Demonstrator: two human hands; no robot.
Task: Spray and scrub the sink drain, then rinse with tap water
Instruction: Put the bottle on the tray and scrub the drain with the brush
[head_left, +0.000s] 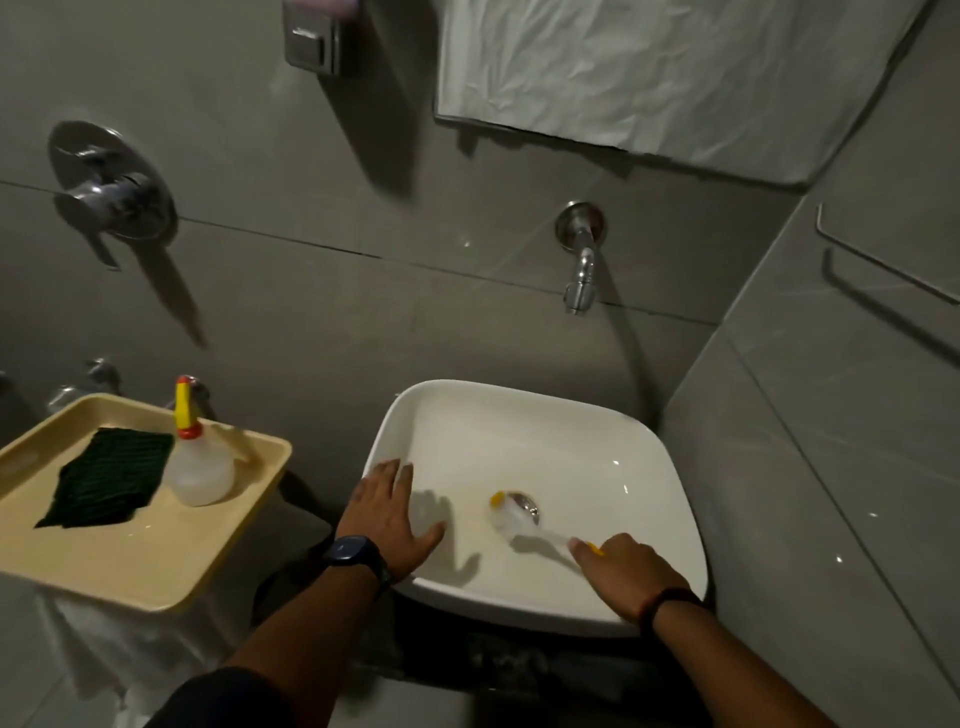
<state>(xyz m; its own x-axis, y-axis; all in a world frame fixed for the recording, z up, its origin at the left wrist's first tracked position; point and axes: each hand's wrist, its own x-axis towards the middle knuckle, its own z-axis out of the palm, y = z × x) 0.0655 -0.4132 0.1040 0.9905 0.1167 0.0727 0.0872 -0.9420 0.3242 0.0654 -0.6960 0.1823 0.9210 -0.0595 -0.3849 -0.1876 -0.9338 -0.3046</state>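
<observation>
1. Head view, item one: right hand (631, 574), closed around the handle of a scrub brush (511, 517); a yellow bit of the handle shows at the fingers.
2. Scrub brush: white head with a yellow tip, lying ahead and to the left of the right hand, its bristles on the sink drain (524, 504); blurred, so finer detail is unclear.
3. Sink drain: metal, at the bottom of the white basin (649, 457), between the two hands.
4. Left hand (392, 514): spread flat, fingers wide, palm resting on the basin's left rim, holding nothing; a dark wristwatch (356, 553) sits on the wrist.
5. Spray bottle (197, 462): translucent, with a red and yellow nozzle, upright on a cream tray (156, 561) to the left of the left hand.
6. Green scouring pad (106, 478): on the same tray, just beside the bottle, further left.
7. Wall tap (581, 260): chrome, above and beyond the right hand.
</observation>
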